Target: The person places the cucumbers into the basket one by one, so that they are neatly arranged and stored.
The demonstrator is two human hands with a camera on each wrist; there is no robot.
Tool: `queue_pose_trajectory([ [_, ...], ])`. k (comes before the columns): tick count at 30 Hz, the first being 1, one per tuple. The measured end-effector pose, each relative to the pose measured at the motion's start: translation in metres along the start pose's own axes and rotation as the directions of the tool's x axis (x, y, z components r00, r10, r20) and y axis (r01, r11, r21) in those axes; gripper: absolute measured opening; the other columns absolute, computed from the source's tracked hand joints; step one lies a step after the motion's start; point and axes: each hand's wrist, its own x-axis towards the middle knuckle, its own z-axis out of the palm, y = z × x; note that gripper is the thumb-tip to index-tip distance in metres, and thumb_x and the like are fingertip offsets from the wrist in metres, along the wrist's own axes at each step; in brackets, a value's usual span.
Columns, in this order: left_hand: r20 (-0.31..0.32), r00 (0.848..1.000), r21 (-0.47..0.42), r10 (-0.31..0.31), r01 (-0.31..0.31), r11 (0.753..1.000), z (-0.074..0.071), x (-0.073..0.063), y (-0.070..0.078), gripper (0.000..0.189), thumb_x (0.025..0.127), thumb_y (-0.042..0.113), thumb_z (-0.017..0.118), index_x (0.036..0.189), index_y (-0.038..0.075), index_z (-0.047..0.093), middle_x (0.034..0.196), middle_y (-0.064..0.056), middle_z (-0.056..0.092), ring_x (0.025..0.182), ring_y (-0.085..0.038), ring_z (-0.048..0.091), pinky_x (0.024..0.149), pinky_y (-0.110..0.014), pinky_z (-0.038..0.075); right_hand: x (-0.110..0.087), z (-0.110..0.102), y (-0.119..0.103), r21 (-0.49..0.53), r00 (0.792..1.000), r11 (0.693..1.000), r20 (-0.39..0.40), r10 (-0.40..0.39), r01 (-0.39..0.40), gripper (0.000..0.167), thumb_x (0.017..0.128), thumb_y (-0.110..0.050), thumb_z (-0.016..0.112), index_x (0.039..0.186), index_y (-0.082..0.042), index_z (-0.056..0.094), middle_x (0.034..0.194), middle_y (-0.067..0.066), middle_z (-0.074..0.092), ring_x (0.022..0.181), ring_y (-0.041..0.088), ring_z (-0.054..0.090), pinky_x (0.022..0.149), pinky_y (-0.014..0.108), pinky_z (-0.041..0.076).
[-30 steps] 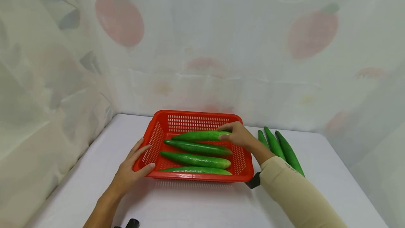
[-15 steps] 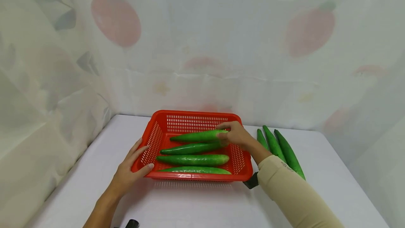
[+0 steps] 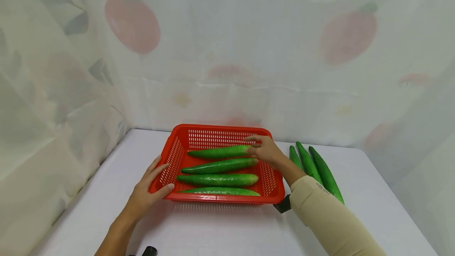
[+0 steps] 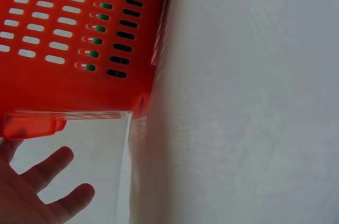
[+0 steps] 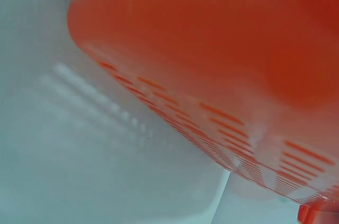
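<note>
A red plastic basket [image 3: 227, 197] with slotted walls holds several green cucumbers lying crosswise in rows. My left hand [image 3: 143, 192] rests at its left end, thumb on the front corner of the rim and fingers spread along the side. In the left wrist view, fingers [image 4: 47, 168] extend straight beside the basket wall [image 4: 69, 86]. My right hand [image 3: 268, 151] reaches over the basket's right end, fingertips at the right end of the rearmost cucumber [image 3: 217, 153]. Just in front lies a second cucumber [image 3: 218, 166]. The right wrist view shows only the basket's outside [image 5: 175, 33].
Three more cucumbers [image 3: 325, 171] lie on the white-covered table [image 3: 213, 232] right of the basket, partly behind my right arm. A pale printed sheet [image 3: 227, 50] hangs behind the table. Black wrist gear [image 3: 283, 204] shows below my right forearm.
The rearmost cucumber has shifted left. The second one's right end has swung backward, so it now lies slanted. My right hand has left the second cucumber; my left hand stays put.
</note>
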Motion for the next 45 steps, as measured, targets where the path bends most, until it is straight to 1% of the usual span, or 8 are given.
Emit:
queue_pose_trajectory([
  [3, 0.0, 1.0, 0.001, 0.003, -0.003, 1.0, 0.0, 0.001, 0.0, 0.058, 0.09, 0.029, 0.069, 0.142, 0.014, 0.048, 0.158, 0.006, 0.017, 0.139, -0.029, 0.022, 0.096, -0.061, 0.032, 0.0, 0.0, 0.001, 0.024, 1.0, 1.0, -0.01, -0.017, 0.017, 0.043, 0.091, -0.008, 0.065, 0.133, -0.005, 0.056, 0.137, 0.019, 0.048, 0.124, 0.036, 0.047, 0.09, 0.05, 0.046],
  [13, -0.004, 1.0, 0.009, 0.014, -0.014, 1.0, 0.004, 0.002, 0.001, 0.059, 0.089, 0.029, 0.069, 0.142, 0.012, 0.048, 0.158, 0.004, 0.018, 0.139, -0.03, 0.023, 0.096, -0.061, 0.032, -0.004, -0.004, 0.005, 0.101, 0.997, 0.993, -0.041, -0.059, 0.063, 0.042, 0.092, -0.009, 0.066, 0.133, -0.004, 0.056, 0.136, 0.017, 0.048, 0.116, 0.033, 0.054, 0.09, 0.05, 0.046],
  [24, -0.004, 1.0, 0.013, 0.02, -0.02, 1.0, 0.005, 0.005, 0.005, 0.059, 0.089, 0.029, 0.069, 0.141, 0.011, 0.048, 0.158, 0.003, 0.018, 0.138, -0.031, 0.024, 0.095, -0.06, 0.033, -0.02, -0.019, -0.006, 0.117, 0.993, 0.986, -0.035, -0.115, 0.118, 0.047, 0.093, -0.016, 0.066, 0.136, -0.005, 0.051, 0.136, 0.021, 0.048, 0.117, 0.033, 0.053, 0.09, 0.05, 0.046],
  [27, -0.006, 1.0, 0.035, 0.019, -0.018, 0.999, 0.005, 0.006, 0.005, 0.058, 0.09, 0.029, 0.069, 0.141, 0.012, 0.048, 0.158, 0.002, 0.019, 0.138, -0.031, 0.026, 0.095, -0.056, 0.036, -0.027, -0.023, -0.012, 0.119, 0.989, 0.982, -0.04, -0.144, 0.148, 0.048, 0.093, -0.017, 0.067, 0.137, -0.004, 0.051, 0.135, 0.02, 0.05, 0.118, 0.032, 0.052, 0.09, 0.049, 0.046],
  [31, -0.008, 1.0, 0.064, 0.014, -0.014, 0.998, 0.005, 0.007, 0.004, 0.058, 0.09, 0.031, 0.068, 0.141, 0.013, 0.049, 0.158, 0.003, 0.019, 0.137, -0.029, 0.028, 0.093, -0.04, 0.041, -0.037, -0.03, -0.02, 0.103, 0.983, 0.979, -0.056, -0.172, 0.177, 0.049, 0.092, -0.02, 0.068, 0.136, -0.006, 0.052, 0.132, 0.017, 0.054, 0.118, 0.031, 0.053, 0.088, 0.045, 0.048],
  [36, -0.009, 1.0, 0.064, 0.017, -0.017, 0.998, 0.004, 0.008, 0.003, 0.058, 0.09, 0.031, 0.068, 0.141, 0.013, 0.049, 0.158, 0.003, 0.019, 0.136, -0.028, 0.029, 0.091, -0.024, 0.038, -0.053, -0.038, -0.031, 0.068, 0.973, 0.973, -0.085, -0.217, 0.223, 0.048, 0.093, -0.021, 0.067, 0.136, -0.007, 0.052, 0.129, 0.013, 0.056, 0.115, 0.029, 0.055, 0.087, 0.043, 0.049],
  [39, -0.014, 1.0, 0.069, 0.018, -0.017, 0.997, 0.004, 0.008, 0.002, 0.058, 0.09, 0.031, 0.068, 0.141, 0.013, 0.049, 0.158, 0.003, 0.019, 0.136, -0.028, 0.029, 0.092, -0.026, 0.039, -0.062, -0.044, -0.036, 0.045, 0.965, 0.968, -0.107, -0.239, 0.245, 0.047, 0.094, -0.019, 0.065, 0.136, -0.007, 0.051, 0.128, 0.013, 0.057, 0.113, 0.029, 0.057, 0.087, 0.042, 0.049],
  [45, -0.018, 1.0, 0.06, 0.017, -0.016, 0.998, 0.005, 0.009, 0.001, 0.058, 0.09, 0.031, 0.068, 0.141, 0.012, 0.049, 0.158, 0.002, 0.019, 0.137, -0.029, 0.027, 0.094, -0.048, 0.039, -0.077, -0.055, -0.041, -0.038, 0.946, 0.96, -0.164, -0.278, 0.276, 0.044, 0.095, -0.02, 0.064, 0.135, -0.008, 0.053, 0.129, 0.011, 0.057, 0.115, 0.029, 0.056, 0.086, 0.035, 0.05],
])
